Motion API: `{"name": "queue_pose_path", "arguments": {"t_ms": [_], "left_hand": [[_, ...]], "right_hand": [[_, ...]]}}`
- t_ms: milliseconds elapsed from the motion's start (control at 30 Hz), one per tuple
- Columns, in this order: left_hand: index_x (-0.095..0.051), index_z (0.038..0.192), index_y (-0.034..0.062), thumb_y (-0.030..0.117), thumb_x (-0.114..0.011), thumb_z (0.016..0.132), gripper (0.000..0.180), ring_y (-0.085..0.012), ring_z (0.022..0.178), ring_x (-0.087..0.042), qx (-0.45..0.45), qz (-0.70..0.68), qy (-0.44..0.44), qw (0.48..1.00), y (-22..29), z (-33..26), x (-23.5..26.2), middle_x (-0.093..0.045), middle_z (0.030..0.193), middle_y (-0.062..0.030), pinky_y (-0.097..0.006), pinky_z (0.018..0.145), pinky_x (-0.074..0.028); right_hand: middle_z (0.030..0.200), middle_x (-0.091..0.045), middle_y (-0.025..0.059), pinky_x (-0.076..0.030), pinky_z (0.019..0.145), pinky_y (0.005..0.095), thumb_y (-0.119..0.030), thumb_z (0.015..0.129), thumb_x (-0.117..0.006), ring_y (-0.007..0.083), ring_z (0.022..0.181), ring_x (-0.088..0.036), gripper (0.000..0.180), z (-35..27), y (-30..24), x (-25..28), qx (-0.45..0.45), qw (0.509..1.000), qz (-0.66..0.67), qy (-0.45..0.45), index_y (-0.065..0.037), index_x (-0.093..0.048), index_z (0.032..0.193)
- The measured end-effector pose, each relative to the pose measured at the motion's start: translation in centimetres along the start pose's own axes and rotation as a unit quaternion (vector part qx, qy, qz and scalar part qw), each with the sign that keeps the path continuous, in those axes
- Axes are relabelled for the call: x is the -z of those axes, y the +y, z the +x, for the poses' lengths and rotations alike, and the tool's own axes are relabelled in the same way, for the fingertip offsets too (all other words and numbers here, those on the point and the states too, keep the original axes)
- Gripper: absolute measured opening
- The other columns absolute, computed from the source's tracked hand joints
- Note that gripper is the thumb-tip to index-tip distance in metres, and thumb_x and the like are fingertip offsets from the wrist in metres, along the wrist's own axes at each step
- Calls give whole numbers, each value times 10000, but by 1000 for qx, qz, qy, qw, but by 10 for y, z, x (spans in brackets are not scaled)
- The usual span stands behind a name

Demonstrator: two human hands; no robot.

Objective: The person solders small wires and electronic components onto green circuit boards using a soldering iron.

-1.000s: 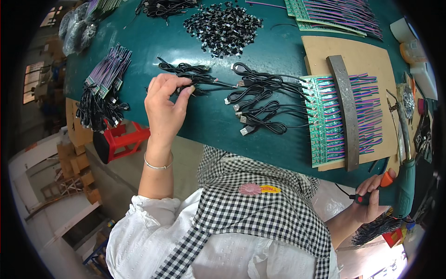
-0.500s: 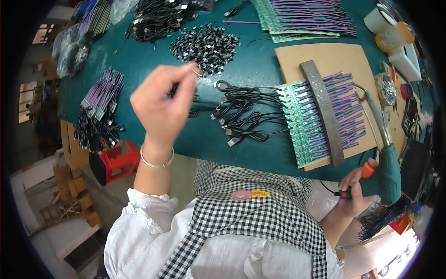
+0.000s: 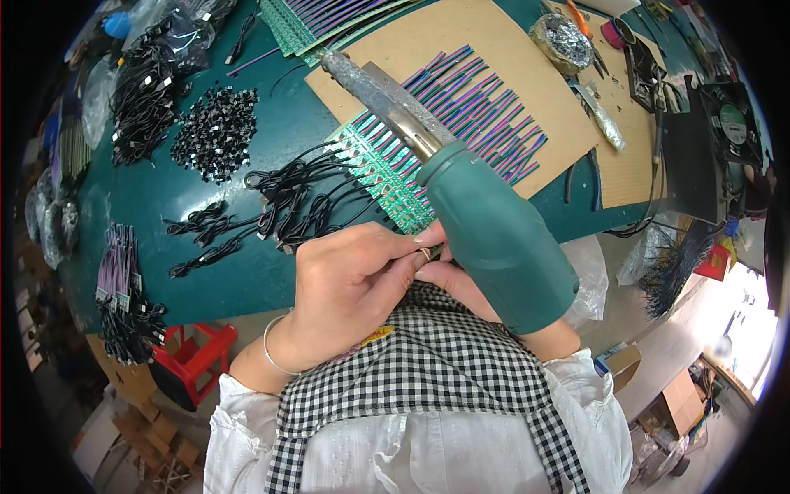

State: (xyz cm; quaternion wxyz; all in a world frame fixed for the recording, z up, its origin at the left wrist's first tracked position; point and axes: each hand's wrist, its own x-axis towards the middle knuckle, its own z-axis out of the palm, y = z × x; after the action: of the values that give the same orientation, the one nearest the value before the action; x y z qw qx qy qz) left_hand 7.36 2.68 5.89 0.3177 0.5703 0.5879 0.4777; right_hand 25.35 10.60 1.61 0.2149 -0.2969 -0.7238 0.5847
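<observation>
In my right hand (image 3: 461, 284) is a green soldering gun (image 3: 498, 226), its metal shaft slanting up and left over the circuit boards. The gun's body hides much of this hand. My left hand (image 3: 354, 267) meets the right at the table's near edge, its thumb and forefinger pinched together. A thin ring-like bit shows at the fingertips; I cannot make out what it is. Just beyond lies a row of green circuit boards (image 3: 387, 185) with purple and black wires (image 3: 494, 107), under a grey metal bar (image 3: 428, 115). Black USB cables (image 3: 288, 198) run from the boards' left side.
A cardboard sheet (image 3: 543, 156) lies under the boards. Left of them sit a pile of small black connectors (image 3: 216, 132) and bundled black cables (image 3: 144, 111). More wired boards (image 3: 122, 263) hang near the left edge, above a red stool (image 3: 193, 362). A fan (image 3: 732, 123) stands at right.
My left hand has come down and right from above the table to meet my right hand. The soldering gun has moved left and tilted over the boards. The view has shifted right.
</observation>
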Motion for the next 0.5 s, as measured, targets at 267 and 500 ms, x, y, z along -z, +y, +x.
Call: {"name": "queue_pose_path", "arguments": {"t_ms": [267, 500], "left_hand": [[-640, 822, -43, -69, -642, 743, 83, -109, 530, -546, 76, -17, -13, 997, 6, -5, -6, -626, 711, -92, -206, 461, -404], [-643, 773, -21, -32, -664, 735, 45, -56, 520, -501, 92, -88, -47, 991, 9, -5, 1, -611, 684, -64, -185, 439, -352]], "right_hand": [[800, -599, 48, -476, 669, 250, -23, 784, -690, 127, 705, -569, 284, 0, -12, 0, 67, 994, -67, 50, 3, -548, 1028], [730, -588, 87, -453, 542, 231, -34, 719, -750, 130, 612, -555, 577, 1, -36, -7, -73, 953, 275, 104, 19, -450, 1209]]}}
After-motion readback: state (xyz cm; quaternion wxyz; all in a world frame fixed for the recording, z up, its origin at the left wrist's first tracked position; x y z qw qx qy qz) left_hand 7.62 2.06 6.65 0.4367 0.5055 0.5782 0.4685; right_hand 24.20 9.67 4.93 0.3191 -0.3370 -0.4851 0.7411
